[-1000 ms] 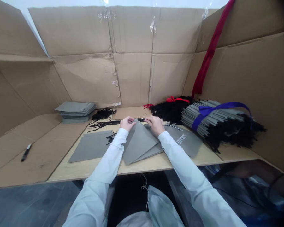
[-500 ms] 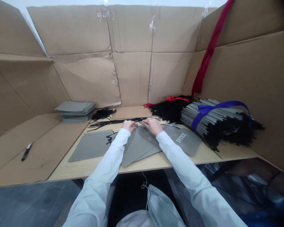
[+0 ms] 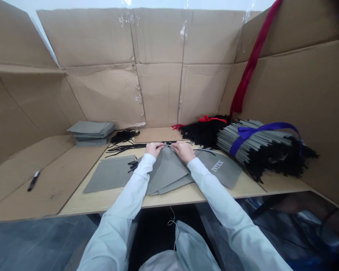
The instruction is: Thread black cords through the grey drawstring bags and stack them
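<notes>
At the middle of the table, my left hand (image 3: 154, 149) pinches the upper corner of a grey fabric pouch (image 3: 166, 171). My right hand (image 3: 183, 151) is closed beside that corner, around a thin metal rod (image 3: 206, 150) that sticks out to its right. The rod's near tip shows at the pouch corner, between the two hands. Under the held pouch lie more grey pouches, one printed INTEX (image 3: 227, 171). Left of my left forearm, a flat grey pouch (image 3: 107, 175) lies with short black cord ends (image 3: 132, 165) at its right edge.
Black cords (image 3: 127, 148) stretch behind my hands, near a coiled black cord bunch (image 3: 124, 135). A stack of grey pouches (image 3: 92, 131) stands back left, a marker (image 3: 34, 180) front left. On the right are a bundle tied with purple ribbon (image 3: 251, 145) and red-tied black cords (image 3: 203, 130).
The pouch corner dipped between my hands half a second ago and is raised again now. My left hand has moved slightly right, and the rod tip sits at the corner.
</notes>
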`<action>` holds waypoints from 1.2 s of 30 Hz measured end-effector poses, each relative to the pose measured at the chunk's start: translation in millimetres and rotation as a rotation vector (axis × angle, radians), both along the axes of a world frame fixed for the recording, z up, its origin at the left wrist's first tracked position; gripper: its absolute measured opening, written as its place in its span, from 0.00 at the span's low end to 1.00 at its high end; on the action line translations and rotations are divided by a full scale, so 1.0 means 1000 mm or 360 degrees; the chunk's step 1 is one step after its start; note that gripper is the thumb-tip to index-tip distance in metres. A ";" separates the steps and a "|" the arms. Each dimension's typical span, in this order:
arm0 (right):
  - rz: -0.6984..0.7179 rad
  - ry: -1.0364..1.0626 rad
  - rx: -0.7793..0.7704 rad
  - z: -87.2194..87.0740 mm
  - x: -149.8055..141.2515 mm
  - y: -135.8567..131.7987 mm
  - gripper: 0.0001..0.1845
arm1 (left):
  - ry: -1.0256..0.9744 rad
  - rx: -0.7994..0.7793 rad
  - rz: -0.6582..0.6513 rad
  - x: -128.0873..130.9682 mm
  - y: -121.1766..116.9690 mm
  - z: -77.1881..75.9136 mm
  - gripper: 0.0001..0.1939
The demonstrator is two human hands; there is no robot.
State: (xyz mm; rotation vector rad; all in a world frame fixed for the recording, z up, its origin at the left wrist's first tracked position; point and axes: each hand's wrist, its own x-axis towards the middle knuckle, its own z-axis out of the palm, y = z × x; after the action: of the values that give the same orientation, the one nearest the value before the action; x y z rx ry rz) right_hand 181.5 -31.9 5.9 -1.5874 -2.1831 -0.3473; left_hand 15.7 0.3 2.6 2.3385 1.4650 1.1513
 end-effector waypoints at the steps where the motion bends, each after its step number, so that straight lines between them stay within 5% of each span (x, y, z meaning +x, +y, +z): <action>1: -0.0006 0.0006 0.0014 0.000 0.000 0.000 0.20 | -0.0046 0.0007 -0.0009 0.000 -0.001 0.000 0.09; 12: 0.0108 0.0001 0.0185 0.003 0.006 0.004 0.18 | -0.0166 0.0229 -0.0223 -0.002 -0.003 -0.004 0.08; 27: 0.0351 -0.0197 0.0218 0.001 0.007 0.004 0.15 | -0.0138 -0.0166 -0.0179 0.004 -0.001 -0.009 0.13; 36: 0.0347 -0.0282 0.0099 0.004 0.002 0.001 0.14 | -0.0077 -0.0165 -0.0137 0.004 -0.002 -0.008 0.11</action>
State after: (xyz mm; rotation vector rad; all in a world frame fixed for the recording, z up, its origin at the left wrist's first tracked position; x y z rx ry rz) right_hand 183.3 -31.1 9.8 -1.3135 -2.4255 -0.4996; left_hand 19.8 -1.9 -5.4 2.2647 1.3596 1.0755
